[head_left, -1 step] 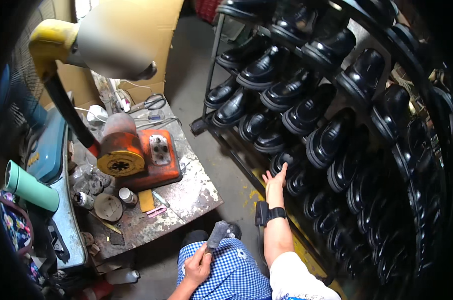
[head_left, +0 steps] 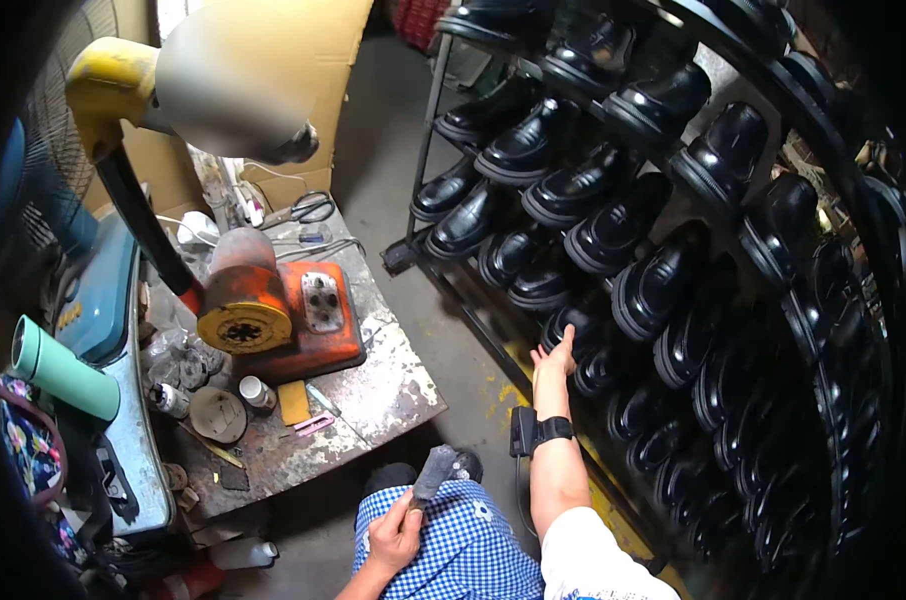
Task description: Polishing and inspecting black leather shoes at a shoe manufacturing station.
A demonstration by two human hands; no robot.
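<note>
A workbench [head_left: 393, 385] stands at the left, a rack [head_left: 428, 150] filled with rows of shoes [head_left: 563, 195] at the right, bare floor between them. On the workbench sits a machine [head_left: 273, 310], with scissors [head_left: 308, 208] behind it and small jars [head_left: 256, 392] in front. The left hand [head_left: 395, 535] rests on the person's lap holding a brush [head_left: 433, 472]; the right hand [head_left: 553, 360] reaches to the shoes on the rack's lower rows.

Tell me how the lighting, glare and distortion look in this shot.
Head view: daylight falls on the table and floor, the picture's rim goes black; glossy shoes carry white highlights; the rack bends with fisheye curvature toward the right; the lamp head is a pale blur; both hands look sharp.
</note>
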